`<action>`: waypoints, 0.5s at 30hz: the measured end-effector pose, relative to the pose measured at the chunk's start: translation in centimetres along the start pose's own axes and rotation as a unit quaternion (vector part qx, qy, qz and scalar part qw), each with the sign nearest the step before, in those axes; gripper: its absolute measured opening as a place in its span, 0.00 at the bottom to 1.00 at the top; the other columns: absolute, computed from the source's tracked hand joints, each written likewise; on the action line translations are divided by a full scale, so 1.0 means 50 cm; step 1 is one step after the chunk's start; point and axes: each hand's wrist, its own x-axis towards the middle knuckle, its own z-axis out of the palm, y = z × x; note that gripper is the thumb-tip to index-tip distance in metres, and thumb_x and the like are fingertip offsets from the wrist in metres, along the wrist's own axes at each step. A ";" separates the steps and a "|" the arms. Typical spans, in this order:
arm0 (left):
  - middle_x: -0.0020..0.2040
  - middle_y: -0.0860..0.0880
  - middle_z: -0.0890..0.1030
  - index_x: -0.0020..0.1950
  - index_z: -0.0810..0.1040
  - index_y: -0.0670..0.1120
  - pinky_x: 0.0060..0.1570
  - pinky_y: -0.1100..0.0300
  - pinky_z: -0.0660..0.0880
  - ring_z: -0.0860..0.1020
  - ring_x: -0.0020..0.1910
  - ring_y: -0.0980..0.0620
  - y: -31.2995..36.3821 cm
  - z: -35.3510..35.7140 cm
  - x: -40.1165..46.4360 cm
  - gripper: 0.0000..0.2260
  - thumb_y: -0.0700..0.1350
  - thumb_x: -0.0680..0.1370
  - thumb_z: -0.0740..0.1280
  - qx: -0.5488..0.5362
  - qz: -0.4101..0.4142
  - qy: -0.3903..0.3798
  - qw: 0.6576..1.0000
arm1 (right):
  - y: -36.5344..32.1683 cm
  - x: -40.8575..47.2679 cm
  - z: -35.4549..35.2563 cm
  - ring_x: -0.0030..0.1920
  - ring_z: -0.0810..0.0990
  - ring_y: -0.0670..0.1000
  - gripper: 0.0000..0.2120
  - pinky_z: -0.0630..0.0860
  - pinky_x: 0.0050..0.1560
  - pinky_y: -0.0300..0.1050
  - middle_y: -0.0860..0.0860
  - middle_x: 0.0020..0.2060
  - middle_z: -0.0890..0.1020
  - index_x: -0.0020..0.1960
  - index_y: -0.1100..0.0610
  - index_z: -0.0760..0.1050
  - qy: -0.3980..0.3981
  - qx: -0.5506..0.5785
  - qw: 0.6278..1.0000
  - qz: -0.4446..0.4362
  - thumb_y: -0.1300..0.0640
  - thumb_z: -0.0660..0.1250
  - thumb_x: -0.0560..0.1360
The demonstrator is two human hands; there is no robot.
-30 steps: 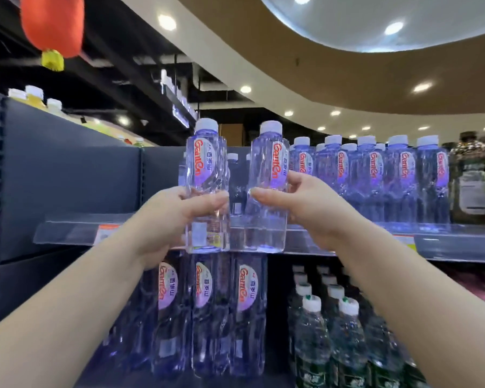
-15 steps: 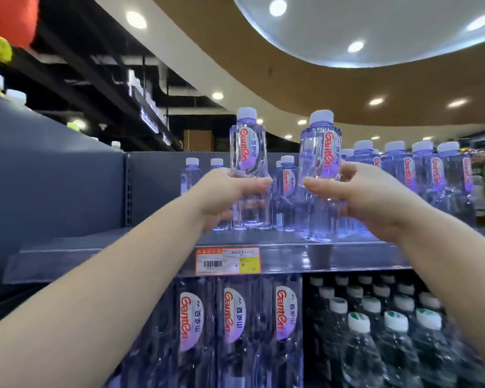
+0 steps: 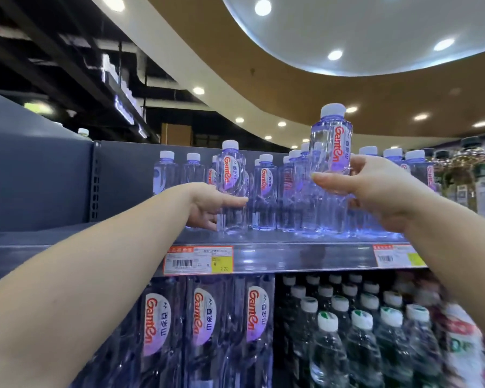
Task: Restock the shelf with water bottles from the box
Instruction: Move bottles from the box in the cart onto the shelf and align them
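Water bottles occupy both hands at the upper shelf (image 3: 263, 256). One water bottle (image 3: 231, 189) stands on the shelf, at the front left end of the row already stocked there, with the left hand (image 3: 207, 207) wrapped around its lower half, thumb across the front and fingers curled behind. The second bottle (image 3: 332, 147) is held in the air by the right hand (image 3: 375, 191), above the tops of the shelved bottles (image 3: 291, 191), gripped around its lower body between thumb and curled fingers, and tilted slightly.

The likeliest mishap is on the right: lowering the raised bottle into such a tightly packed row could knock its base against neighbouring caps and topple one or several, perhaps off the front lip. On the left, the bottle sits close to the shelf edge, so letting go before it is pushed back could leave it easy to tip. The bottles look smooth and clear, so a loose grip may slip.

Both forearms reach forward and upward, the left stretched further in, the right bent at the wrist. The box is not in view.
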 end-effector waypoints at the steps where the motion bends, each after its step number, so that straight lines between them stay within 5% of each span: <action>1: 0.78 0.43 0.64 0.76 0.63 0.45 0.71 0.41 0.65 0.60 0.78 0.44 0.003 0.000 -0.001 0.45 0.47 0.63 0.79 0.019 -0.007 0.007 1.000 | 0.002 0.000 -0.003 0.42 0.79 0.47 0.11 0.70 0.39 0.42 0.48 0.42 0.84 0.47 0.52 0.80 0.001 -0.004 1.000 -0.001 0.52 0.77 0.67; 7: 0.76 0.34 0.63 0.76 0.61 0.39 0.62 0.42 0.76 0.69 0.71 0.33 0.021 -0.004 0.000 0.37 0.37 0.71 0.76 0.119 -0.023 0.046 0.992 | 0.016 0.005 -0.027 0.45 0.81 0.48 0.17 0.72 0.41 0.44 0.52 0.47 0.86 0.50 0.53 0.81 0.003 -0.013 1.000 0.002 0.49 0.78 0.65; 10: 0.72 0.34 0.70 0.75 0.63 0.37 0.62 0.44 0.77 0.77 0.64 0.35 0.030 0.010 0.020 0.41 0.41 0.66 0.79 0.183 -0.036 0.073 0.980 | 0.020 0.012 -0.030 0.45 0.81 0.48 0.18 0.72 0.41 0.44 0.52 0.47 0.86 0.52 0.54 0.81 0.006 -0.017 1.000 -0.002 0.49 0.78 0.65; 15: 0.65 0.38 0.79 0.73 0.65 0.40 0.63 0.49 0.76 0.81 0.58 0.42 0.044 0.034 0.054 0.32 0.52 0.75 0.73 0.251 -0.055 0.102 0.961 | 0.034 0.019 -0.029 0.39 0.79 0.47 0.17 0.69 0.37 0.42 0.44 0.34 0.86 0.54 0.51 0.80 -0.011 0.006 1.000 -0.014 0.53 0.78 0.66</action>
